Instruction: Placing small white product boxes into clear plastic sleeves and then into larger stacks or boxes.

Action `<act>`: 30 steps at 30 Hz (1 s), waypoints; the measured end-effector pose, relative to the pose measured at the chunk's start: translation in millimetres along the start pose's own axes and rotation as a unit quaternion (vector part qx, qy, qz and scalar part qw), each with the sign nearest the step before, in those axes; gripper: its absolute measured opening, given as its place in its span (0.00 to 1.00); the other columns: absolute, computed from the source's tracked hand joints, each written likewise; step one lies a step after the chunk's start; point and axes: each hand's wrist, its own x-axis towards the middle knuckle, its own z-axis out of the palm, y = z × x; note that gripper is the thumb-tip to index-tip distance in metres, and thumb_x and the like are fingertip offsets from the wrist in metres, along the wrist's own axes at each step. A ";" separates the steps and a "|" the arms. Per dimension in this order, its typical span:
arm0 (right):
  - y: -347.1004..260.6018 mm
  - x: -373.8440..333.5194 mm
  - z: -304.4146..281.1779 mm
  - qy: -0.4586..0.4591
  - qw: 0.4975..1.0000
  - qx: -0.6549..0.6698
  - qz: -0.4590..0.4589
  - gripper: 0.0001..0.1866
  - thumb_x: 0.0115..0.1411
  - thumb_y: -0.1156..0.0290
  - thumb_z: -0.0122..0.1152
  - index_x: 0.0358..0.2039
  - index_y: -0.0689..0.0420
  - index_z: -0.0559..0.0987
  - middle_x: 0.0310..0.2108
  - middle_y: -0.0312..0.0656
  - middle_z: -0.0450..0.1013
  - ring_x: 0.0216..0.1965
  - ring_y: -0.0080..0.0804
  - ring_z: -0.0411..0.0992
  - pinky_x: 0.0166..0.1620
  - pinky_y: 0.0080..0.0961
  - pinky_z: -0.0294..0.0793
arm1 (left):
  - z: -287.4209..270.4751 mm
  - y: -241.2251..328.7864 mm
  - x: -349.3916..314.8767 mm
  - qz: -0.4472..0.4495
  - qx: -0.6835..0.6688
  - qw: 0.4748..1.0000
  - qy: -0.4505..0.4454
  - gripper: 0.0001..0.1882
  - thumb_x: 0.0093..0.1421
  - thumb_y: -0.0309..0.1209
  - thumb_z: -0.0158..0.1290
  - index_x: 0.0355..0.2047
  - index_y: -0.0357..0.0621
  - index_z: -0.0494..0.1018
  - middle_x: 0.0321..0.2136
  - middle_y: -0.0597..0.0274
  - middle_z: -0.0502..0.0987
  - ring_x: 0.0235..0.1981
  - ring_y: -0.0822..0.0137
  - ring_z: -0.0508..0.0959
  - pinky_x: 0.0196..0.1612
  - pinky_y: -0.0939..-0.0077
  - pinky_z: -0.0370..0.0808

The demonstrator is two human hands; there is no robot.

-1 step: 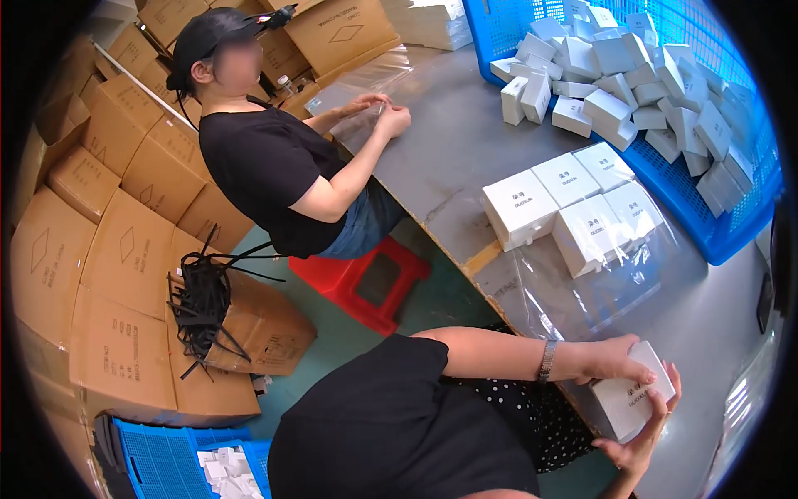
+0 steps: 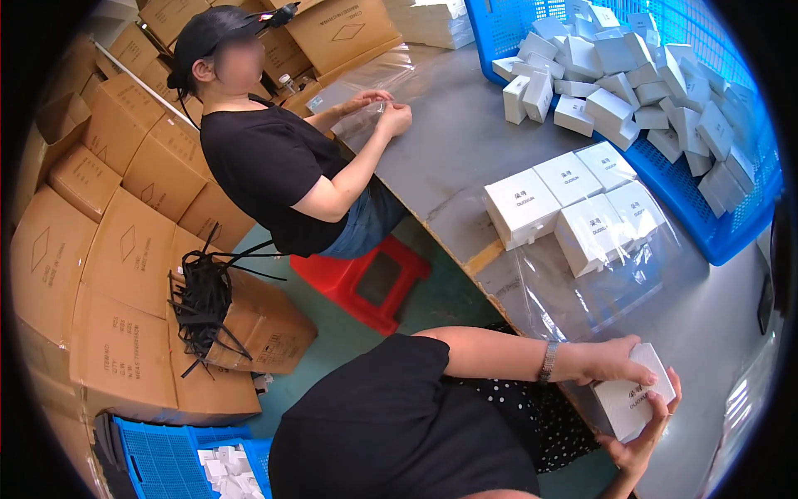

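My left hand [image 2: 617, 360], with a metal-banded watch at its wrist, grips a white box [image 2: 628, 404] from the top side, its thumb across the printed face. From the other side my right hand [image 2: 644, 442] holds the same box, fingers bent round its edge. The box is tilted over the near edge of the grey table [image 2: 706, 320]. Just beyond my left hand, a group of white boxes [image 2: 522, 200] stands in two rows, with clear plastic film [image 2: 573, 303] lying around their near side.
A blue crate [image 2: 715, 245] spills many small white boxes [image 2: 611, 108] onto the table. Across from me a person [image 2: 266, 166] handles clear film above a red stool [image 2: 362, 287]. Brown cartons [image 2: 116, 299], a carton of black straps [image 2: 262, 333] and another blue crate [image 2: 158, 457] stand left.
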 end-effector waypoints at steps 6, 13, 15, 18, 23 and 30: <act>-6.9 3.2 11.7 0.064 0.998 -0.021 0.001 0.46 0.33 0.63 0.71 0.57 0.46 0.61 0.65 0.59 0.51 0.62 0.58 0.58 0.58 0.46 0.64 | 11.1 15.0 -15.6 -0.015 0.037 0.998 0.052 0.59 0.54 0.47 0.64 0.67 0.23 0.38 0.62 0.30 0.57 0.61 0.49 0.64 0.61 0.62 0.65; 10.9 -7.3 28.9 0.092 0.989 0.022 0.116 0.47 0.32 0.67 0.69 0.57 0.50 0.61 0.62 0.56 0.54 0.62 0.54 0.57 0.62 0.44 0.58 | 8.1 -15.6 -19.0 0.191 0.382 0.898 0.103 0.47 0.54 0.41 0.62 0.63 0.22 0.50 0.60 0.31 0.56 0.64 0.39 0.57 0.65 0.55 0.57; 4.7 1.7 38.7 0.093 0.989 0.001 0.119 0.47 0.32 0.67 0.68 0.57 0.52 0.61 0.61 0.56 0.55 0.63 0.53 0.57 0.64 0.44 0.55 | -2.1 -19.1 -41.9 0.284 0.413 0.856 0.127 0.42 0.53 0.39 0.62 0.60 0.24 0.57 0.59 0.34 0.57 0.64 0.38 0.55 0.65 0.53 0.57; 3.3 3.3 28.9 0.078 0.991 -0.027 0.105 0.46 0.33 0.61 0.71 0.55 0.51 0.61 0.61 0.59 0.56 0.61 0.58 0.58 0.59 0.50 0.61 | -11.2 -11.2 -65.4 0.464 0.581 0.631 0.220 0.27 0.48 0.34 0.63 0.50 0.43 0.72 0.60 0.49 0.58 0.62 0.47 0.57 0.62 0.54 0.56; 3.2 8.4 22.4 0.068 0.988 -0.109 0.089 0.45 0.33 0.53 0.71 0.53 0.53 0.64 0.61 0.61 0.57 0.62 0.60 0.57 0.59 0.52 0.61 | -34.9 -3.7 -71.8 0.345 0.644 0.621 0.285 0.16 0.49 0.32 0.60 0.41 0.54 0.78 0.59 0.51 0.62 0.62 0.48 0.53 0.56 0.54 0.52; 16.0 49.5 33.6 0.052 0.995 0.009 0.083 0.46 0.29 0.51 0.71 0.50 0.59 0.69 0.54 0.59 0.64 0.59 0.55 0.62 0.57 0.47 0.64 | -68.2 31.0 -99.4 0.270 0.716 0.550 0.334 0.12 0.52 0.23 0.52 0.34 0.48 0.83 0.53 0.55 0.70 0.49 0.54 0.67 0.51 0.62 0.64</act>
